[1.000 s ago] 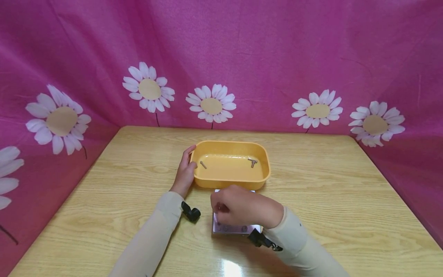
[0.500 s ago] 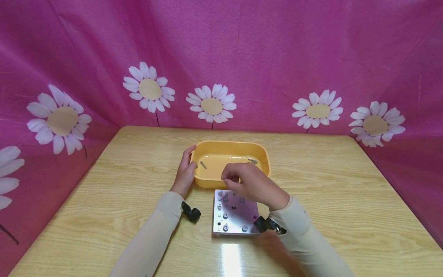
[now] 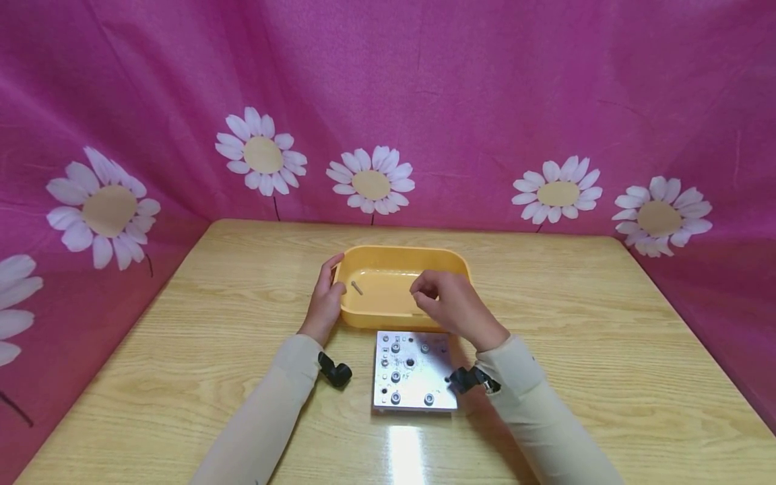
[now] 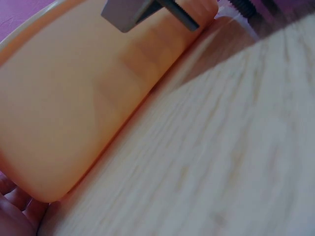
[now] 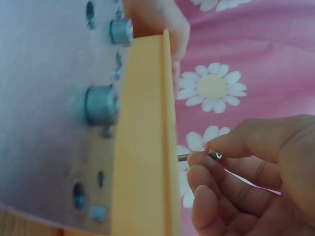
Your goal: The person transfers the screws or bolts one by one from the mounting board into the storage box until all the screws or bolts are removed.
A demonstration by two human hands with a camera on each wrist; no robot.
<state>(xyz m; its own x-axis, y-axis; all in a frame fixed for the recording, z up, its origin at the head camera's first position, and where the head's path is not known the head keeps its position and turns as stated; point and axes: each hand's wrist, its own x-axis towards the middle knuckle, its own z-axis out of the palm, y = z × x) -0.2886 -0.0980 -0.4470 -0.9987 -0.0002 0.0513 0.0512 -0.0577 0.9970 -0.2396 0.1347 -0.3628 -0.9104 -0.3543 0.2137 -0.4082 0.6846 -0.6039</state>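
Observation:
My left hand (image 3: 324, 304) grips the left end of a yellow plastic bin (image 3: 376, 322). Over the bin's right half is my right hand (image 3: 455, 303). In the right wrist view, its thumb and index finger pinch a small screw (image 5: 183, 158) whose thread points left, just beyond the bin's rim. Another screw (image 3: 357, 287) lies at the left of the bin floor. In front of the bin sits a square metal plate (image 3: 418, 377) with holes and several cap screws, among them one large head (image 5: 102, 105). My right hand hides part of the bin's right floor.
Bin and plate stand on a wood-grain table (image 3: 576, 323), the plate close to the bin's front wall. A pink curtain (image 3: 461, 101) with daisies hangs behind the table and along its sides. Underneath the plate, a threaded end (image 4: 179, 14) sticks out in the left wrist view.
My right hand has moved away and to the right, from above the metal plate to over the bin's right half, uncovering the plate. My left hand keeps its hold on the bin.

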